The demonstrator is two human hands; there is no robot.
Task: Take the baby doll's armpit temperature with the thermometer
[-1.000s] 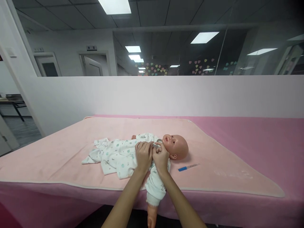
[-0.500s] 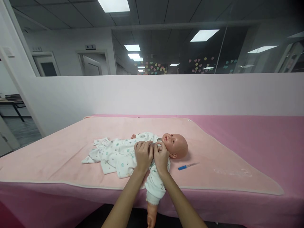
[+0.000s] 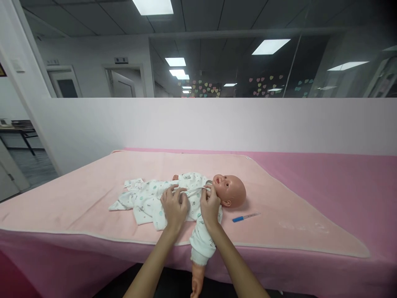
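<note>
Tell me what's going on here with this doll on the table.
A person is working with both bare hands on a baby doll lying face up on a pink blanket. The left hand pinches the front of the doll's white printed romper, and the right hand grips the same cloth by the neck. A thin blue-tipped stick lies on the blanket beside the doll's head.

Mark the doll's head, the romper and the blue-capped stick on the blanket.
doll's head (image 3: 236, 189): head view, on the bald side above the ear.
romper (image 3: 145, 198): head view, on the printed cloth of the leg part.
blue-capped stick (image 3: 238, 219): head view, on its blue end.
</note>
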